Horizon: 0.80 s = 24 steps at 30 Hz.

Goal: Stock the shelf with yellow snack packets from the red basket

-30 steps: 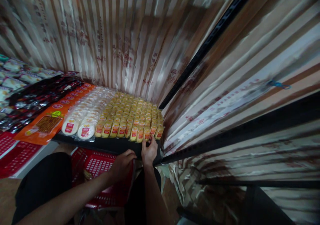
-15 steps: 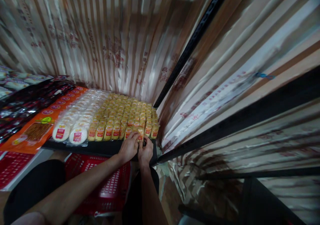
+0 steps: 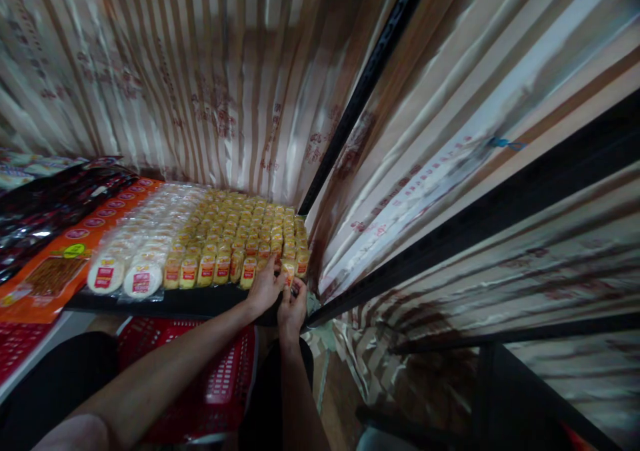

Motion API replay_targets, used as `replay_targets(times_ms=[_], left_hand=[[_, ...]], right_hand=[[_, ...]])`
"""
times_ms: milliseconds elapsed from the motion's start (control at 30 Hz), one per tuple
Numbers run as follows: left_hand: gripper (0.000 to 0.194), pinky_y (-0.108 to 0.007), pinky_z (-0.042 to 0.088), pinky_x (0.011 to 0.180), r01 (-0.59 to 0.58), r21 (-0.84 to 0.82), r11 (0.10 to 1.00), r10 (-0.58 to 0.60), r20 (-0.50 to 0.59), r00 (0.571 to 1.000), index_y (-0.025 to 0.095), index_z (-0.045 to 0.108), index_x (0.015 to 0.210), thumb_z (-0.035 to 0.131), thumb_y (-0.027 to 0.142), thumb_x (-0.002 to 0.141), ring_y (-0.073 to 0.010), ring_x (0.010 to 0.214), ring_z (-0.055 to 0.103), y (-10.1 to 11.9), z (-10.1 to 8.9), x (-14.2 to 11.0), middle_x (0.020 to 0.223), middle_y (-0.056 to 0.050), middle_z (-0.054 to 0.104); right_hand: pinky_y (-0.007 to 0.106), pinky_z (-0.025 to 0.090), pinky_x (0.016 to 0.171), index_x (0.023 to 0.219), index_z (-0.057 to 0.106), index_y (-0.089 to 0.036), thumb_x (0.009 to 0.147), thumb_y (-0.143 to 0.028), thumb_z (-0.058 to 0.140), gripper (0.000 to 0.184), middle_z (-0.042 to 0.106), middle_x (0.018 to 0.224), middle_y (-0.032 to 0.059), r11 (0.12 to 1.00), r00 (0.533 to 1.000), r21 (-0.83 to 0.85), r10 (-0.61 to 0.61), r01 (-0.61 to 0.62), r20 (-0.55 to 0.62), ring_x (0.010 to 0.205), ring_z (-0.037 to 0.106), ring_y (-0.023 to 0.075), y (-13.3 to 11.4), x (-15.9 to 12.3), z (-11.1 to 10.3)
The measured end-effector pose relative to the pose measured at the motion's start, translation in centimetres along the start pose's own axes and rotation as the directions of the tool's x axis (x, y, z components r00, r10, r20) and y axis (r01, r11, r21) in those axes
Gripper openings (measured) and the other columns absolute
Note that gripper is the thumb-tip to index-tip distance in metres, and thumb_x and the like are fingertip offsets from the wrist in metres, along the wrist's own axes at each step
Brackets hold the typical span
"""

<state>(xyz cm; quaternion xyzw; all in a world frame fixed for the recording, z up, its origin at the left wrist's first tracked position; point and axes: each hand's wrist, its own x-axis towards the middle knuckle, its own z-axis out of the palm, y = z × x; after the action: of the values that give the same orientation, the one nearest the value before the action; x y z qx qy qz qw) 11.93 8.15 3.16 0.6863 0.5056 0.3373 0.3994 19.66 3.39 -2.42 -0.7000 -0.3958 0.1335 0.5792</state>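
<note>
Small yellow-wrapped snack packets (image 3: 207, 271) with red labels stand in tight rows on a black shelf (image 3: 180, 303). At the front right of these rows, my right hand (image 3: 293, 307) pinches one yellow snack packet (image 3: 288, 269) from below. My left hand (image 3: 264, 291) reaches in just to the left of it. Its index finger is stretched against the neighbouring packets and its thumb is apart, close to the held packet. Whether the left thumb touches that packet is hard to tell in the dim light.
Left of the yellow packets lie rows of round white packaged cakes (image 3: 143, 280), an orange snack bag (image 3: 63, 271) and dark shiny packs (image 3: 45, 217). A red plastic basket (image 3: 220, 377) is below the shelf. Striped sheeting (image 3: 225, 71) and a black post (image 3: 360, 104) bound the back and right.
The view has shifted slightly. Both hands were together around the packet; now they are a little further apart, with the packet nearer the right end of the row in my right hand.
</note>
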Motion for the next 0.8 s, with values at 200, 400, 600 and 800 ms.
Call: replay_targets(times_ms=[200,400,600,800], left_hand=[[0.015,-0.026,0.049,0.071,-0.021,0.025,0.999,0.021,-0.009,1.0,0.015,0.059,0.096,0.052,0.016,0.083,-0.0124,0.071,0.06,0.3,1.6,1.0,0.088,-0.004,0.065],[0.015,-0.026,0.048,0.075,-0.1,0.021,0.995,0.1,-0.01,0.995,0.018,0.059,0.094,0.053,0.013,0.082,-0.0126,0.078,0.061,0.8,2.8,1.9,0.088,-0.002,0.064],[0.016,-0.026,0.048,0.076,-0.113,0.089,0.99,0.113,0.005,0.994,0.017,0.059,0.095,0.055,0.013,0.08,-0.0129,0.077,0.06,1.1,3.6,2.6,0.087,-0.002,0.062],[0.014,-0.027,0.049,0.074,-0.141,0.139,0.98,0.145,-0.023,0.989,0.017,0.059,0.092,0.055,0.012,0.08,-0.0141,0.08,0.058,1.3,3.7,2.8,0.092,-0.004,0.058]], right_hand=[[0.042,0.043,0.093,0.122,0.047,-0.011,0.086,-0.026,0.035,0.041,0.05,0.127,0.0191,0.972,0.986,-0.194,-0.147,0.13,-0.073,0.12,0.046,0.0241,-0.1,-0.8,-0.4],[0.048,0.031,0.106,0.136,0.034,-0.005,0.09,-0.023,0.024,0.05,0.033,0.143,0.0218,0.926,0.961,-0.279,-0.273,0.254,-0.031,0.136,0.026,0.0241,-0.4,-1.6,-0.3],[0.047,0.034,0.104,0.138,0.033,-0.005,0.088,-0.017,0.022,0.053,0.035,0.142,0.0219,0.893,0.958,-0.357,-0.287,0.273,0.014,0.136,0.027,0.0233,1.0,-1.0,-0.4],[0.049,0.035,0.102,0.136,0.035,-0.003,0.087,-0.019,0.029,0.052,0.034,0.142,0.0245,0.856,0.953,-0.429,-0.299,0.288,0.044,0.135,0.026,0.0263,1.3,-0.8,-0.2]])
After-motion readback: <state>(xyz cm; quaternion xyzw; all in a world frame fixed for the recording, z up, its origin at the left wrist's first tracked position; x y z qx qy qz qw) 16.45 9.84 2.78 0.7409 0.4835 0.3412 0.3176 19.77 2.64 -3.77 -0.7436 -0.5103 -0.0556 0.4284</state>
